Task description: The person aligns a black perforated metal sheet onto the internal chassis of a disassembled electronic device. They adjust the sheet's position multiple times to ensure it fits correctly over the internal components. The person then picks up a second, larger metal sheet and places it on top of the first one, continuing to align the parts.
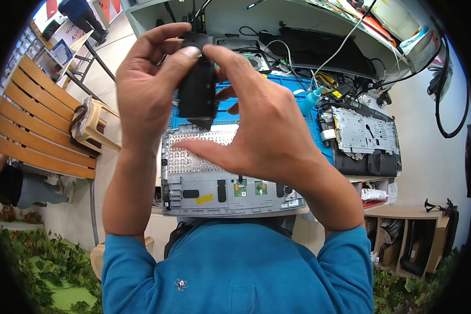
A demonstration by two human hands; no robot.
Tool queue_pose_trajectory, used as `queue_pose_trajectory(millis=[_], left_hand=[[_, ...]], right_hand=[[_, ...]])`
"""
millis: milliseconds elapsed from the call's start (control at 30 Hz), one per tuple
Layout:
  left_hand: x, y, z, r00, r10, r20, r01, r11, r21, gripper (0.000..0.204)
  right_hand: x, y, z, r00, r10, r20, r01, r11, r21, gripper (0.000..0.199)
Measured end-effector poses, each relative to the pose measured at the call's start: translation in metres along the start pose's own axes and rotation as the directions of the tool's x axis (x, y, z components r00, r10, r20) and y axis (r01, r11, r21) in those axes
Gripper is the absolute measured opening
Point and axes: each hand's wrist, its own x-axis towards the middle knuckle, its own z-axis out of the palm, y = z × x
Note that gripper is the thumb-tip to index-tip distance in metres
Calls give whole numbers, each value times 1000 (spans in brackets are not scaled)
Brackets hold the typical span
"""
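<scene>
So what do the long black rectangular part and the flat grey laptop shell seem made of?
Long black rectangular part: perhaps plastic, matte; it shows little shine. Flat grey laptop shell: probably plastic, matte; its near edge looks dull.

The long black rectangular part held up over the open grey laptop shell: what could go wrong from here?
The long black rectangular part could slip, since the left hand pinches it near its upper end. If dropped, it might strike the small green circuit boards exposed in the open grey laptop shell. The right hand might also knock the teal bottle with a narrow nozzle, which shows just beyond it.
</scene>
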Motion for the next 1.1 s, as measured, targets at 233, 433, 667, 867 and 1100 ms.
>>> queue_pose_trajectory(millis=[233, 433, 667, 867, 1100], left_hand=[[-8, -7, -7, 980, 88, 177, -94, 995, 27, 50], [-22, -79, -92, 935, -324, 147, 288, 931, 223, 117], [-26, -93, -80, 851, -284, 442, 83, 903, 421, 74], [-20, -92, -115, 785, -492, 375, 457, 870, 185, 26], [-26, -92, -128, 793, -580, 189, 526, 806, 271, 45]], right_hand=[[0, 24, -12, 967, 182, -178, -177, 983, 44, 50], [-19, 63, -21, 883, 465, -60, -305, 666, 681, 38], [-25, 74, -20, 871, 490, 24, -256, 412, 875, 39], [-43, 90, -30, 825, 560, -73, -312, 560, 767, 33], [-105, 137, -22, 725, 689, 1, -558, 585, 589, 26]])
